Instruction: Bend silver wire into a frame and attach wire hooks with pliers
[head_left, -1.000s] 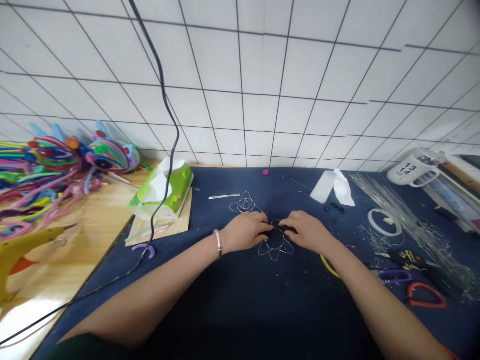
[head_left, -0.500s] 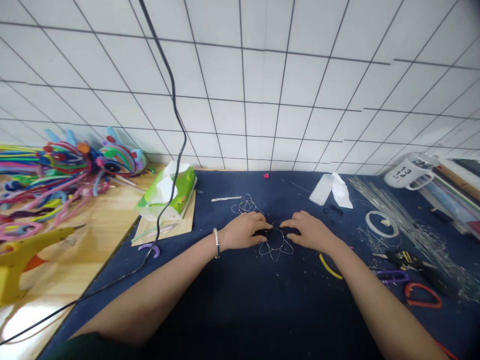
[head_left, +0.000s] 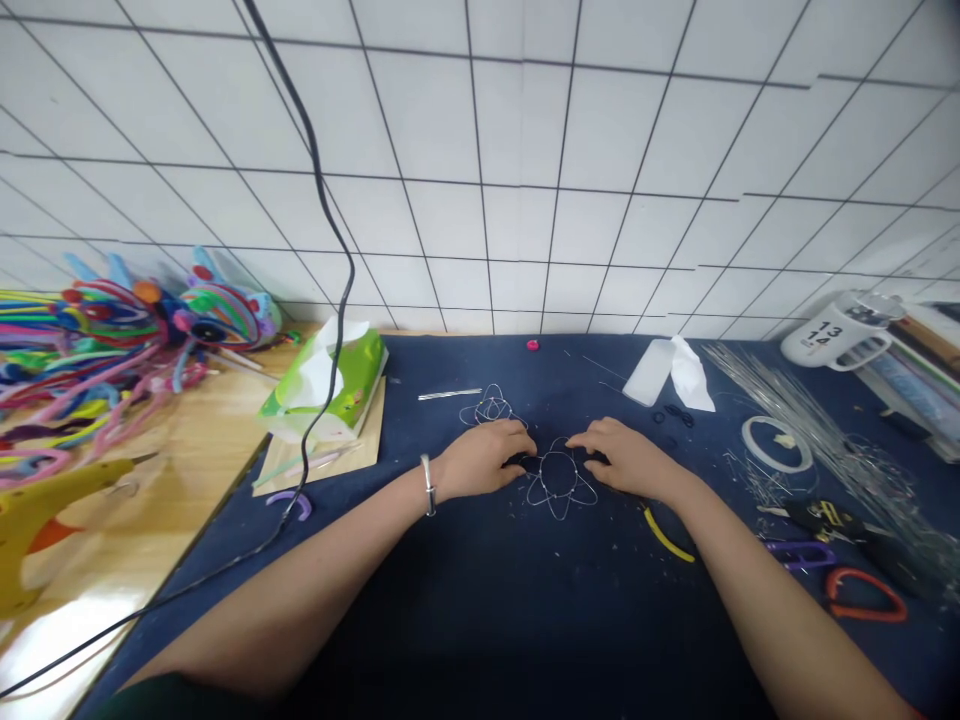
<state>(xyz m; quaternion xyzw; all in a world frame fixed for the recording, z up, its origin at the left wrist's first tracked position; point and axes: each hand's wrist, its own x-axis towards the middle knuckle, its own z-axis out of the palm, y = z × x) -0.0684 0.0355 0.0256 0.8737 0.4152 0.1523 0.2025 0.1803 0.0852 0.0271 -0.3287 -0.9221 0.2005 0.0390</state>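
Observation:
A flower-shaped wire frame (head_left: 559, 495), with a round centre and looped petals, lies on the dark blue cloth. My left hand (head_left: 486, 460) is at its left side, thumb and fingers apart, fingertips by the left petals. On the other side my right hand (head_left: 624, 457) has its fingers spread, with the index fingertip at the upper right petal. Neither hand is closed around the wire. A second wire flower (head_left: 493, 408) rests just beyond my left hand, partly covered by it.
Left: tissue pack (head_left: 326, 385), yellow glue gun (head_left: 60, 510), colourful fuzzy stems (head_left: 97, 380), and a black cable (head_left: 319, 180) hanging across. Right: white mug (head_left: 832, 335), wire bundle (head_left: 810, 410), tape-like ring (head_left: 776, 445), red-handled tool (head_left: 866, 595), yellow curved piece (head_left: 667, 537).
The view has shifted slightly. My hands have parted a little from the wire flower's centre, and the flower has turned slightly and sits a bit further right between them.

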